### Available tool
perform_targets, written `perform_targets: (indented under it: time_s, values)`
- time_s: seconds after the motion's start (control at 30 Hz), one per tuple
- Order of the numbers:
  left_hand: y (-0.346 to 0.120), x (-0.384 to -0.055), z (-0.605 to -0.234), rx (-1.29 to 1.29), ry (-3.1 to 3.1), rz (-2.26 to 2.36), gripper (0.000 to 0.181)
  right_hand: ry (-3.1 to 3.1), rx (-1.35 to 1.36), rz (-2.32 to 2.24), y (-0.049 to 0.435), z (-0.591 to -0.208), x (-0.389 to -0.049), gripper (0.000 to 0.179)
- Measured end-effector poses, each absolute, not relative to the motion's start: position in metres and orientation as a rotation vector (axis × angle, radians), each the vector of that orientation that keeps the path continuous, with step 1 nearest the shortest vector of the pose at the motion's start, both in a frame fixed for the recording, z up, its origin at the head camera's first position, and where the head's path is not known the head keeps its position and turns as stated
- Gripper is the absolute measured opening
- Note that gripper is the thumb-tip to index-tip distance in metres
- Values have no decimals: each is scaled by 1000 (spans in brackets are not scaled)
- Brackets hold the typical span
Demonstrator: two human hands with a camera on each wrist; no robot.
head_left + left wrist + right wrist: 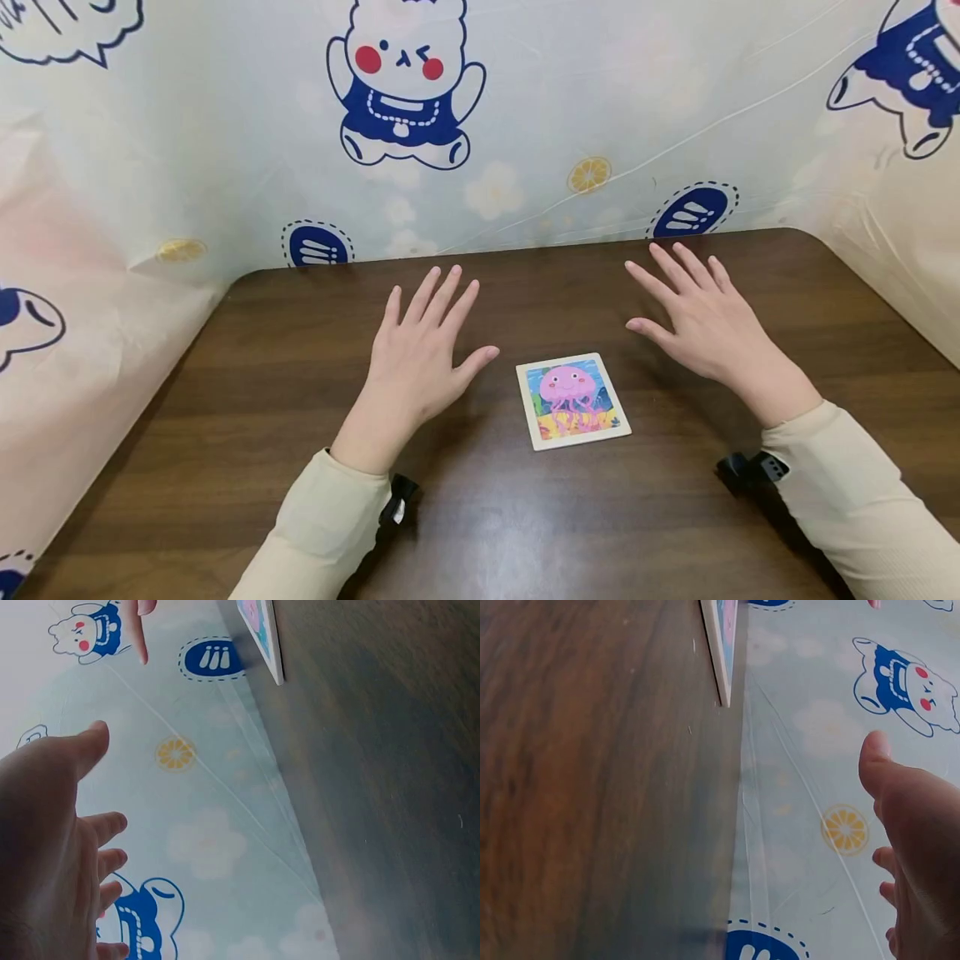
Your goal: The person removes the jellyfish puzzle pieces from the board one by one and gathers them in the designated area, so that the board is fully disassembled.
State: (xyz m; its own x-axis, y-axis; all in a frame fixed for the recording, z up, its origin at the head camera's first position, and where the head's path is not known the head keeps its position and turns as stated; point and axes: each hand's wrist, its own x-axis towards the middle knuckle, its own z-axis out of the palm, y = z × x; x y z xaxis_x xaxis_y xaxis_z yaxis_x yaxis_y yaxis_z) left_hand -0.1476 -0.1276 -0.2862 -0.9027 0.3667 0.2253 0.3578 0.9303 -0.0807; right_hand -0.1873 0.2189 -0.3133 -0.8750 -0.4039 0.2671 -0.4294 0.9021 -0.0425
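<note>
A square picture puzzle board (573, 402) with a pale border lies flat on the brown table (480, 517); its picture is a pink jellyfish over yellow sand and blue water. To its left, my left hand (416, 362) is held palm down with fingers spread, apart from the board. On the other side my right hand (697, 321) is spread the same way, holding nothing. The left wrist view shows the left hand (45, 847) from the thumb side, and the board's edge (271, 645) at the top. In the right wrist view, the right hand (922, 825) appears with thumb raised.
A pale plastic sheet (525, 117) printed with cartoon figures and orange slices hangs behind the table and along both sides. The table's rounded far edge meets it. A black strap device sits on each sleeve, at the left wrist (399, 498) and the right wrist (752, 471).
</note>
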Motion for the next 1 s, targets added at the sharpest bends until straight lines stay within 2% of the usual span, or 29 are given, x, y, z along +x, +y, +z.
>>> perform_targets:
  time_s: [1.0]
  values:
    - [-124,-142,-285,-548,-2868,66,87,-2821,613,107,211,-313,-183,80]
